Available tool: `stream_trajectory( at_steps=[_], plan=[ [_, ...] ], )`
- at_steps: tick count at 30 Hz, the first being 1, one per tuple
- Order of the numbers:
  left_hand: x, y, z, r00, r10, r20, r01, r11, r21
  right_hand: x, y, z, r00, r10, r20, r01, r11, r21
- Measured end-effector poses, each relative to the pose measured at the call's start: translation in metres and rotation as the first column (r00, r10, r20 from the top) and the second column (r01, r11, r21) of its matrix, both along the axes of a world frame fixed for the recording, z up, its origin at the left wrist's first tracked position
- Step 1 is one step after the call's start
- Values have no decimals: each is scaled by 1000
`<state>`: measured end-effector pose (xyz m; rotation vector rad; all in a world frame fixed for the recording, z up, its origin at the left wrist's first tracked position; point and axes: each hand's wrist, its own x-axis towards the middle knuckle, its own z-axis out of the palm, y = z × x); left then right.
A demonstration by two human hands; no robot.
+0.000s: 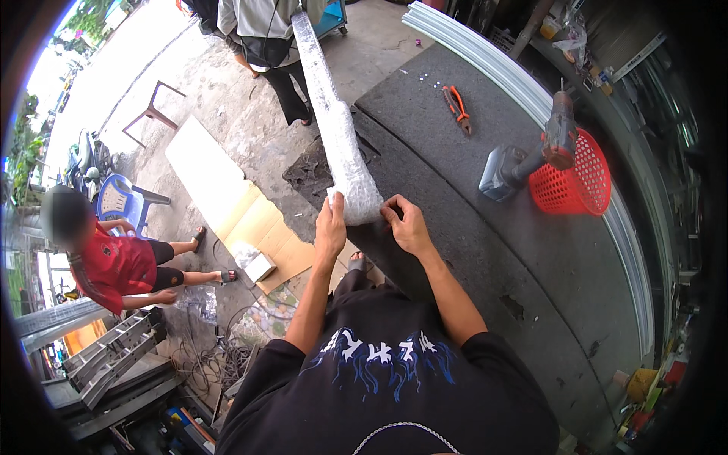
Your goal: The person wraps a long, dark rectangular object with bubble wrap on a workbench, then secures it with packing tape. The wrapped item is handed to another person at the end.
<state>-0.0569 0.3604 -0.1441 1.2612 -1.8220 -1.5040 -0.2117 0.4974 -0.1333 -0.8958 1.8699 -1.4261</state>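
A long bundle wrapped in clear plastic film stretches away from me, its near end over the edge of a dark grey work surface. At the left side of that end, my left hand is closed around the bundle's edge, thumb on top. My right hand pinches the plastic wrap at the near right corner, its fingertips pressed together. What lies inside the wrapping cannot be made out clearly. At the far end stands a person in a grey top; whether they hold the bundle is hidden.
On the dark work surface lie orange-handled pliers, a cordless drill and a red perforated basket. Pale long profiles run along its far edge. Flattened cardboard and a red-shirted person are left.
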Motion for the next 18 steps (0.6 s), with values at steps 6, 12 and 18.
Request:
stream_trajectory(
  at_steps=[6, 12, 18],
  plan=[
    [1, 0, 1, 1000, 1, 28, -1, 1000, 18, 8, -3, -2, 970, -47, -240, 35, 998, -55],
    [-2, -1, -4, 997, 74, -6, -74, 995, -60, 3, 6, 5, 988, 65, 142, -58, 997, -51],
    [-2, 3, 3, 998, 60, -17, -61, 997, -36, 2, 4, 5, 985, 76, -156, -86, 994, -61]
  ],
)
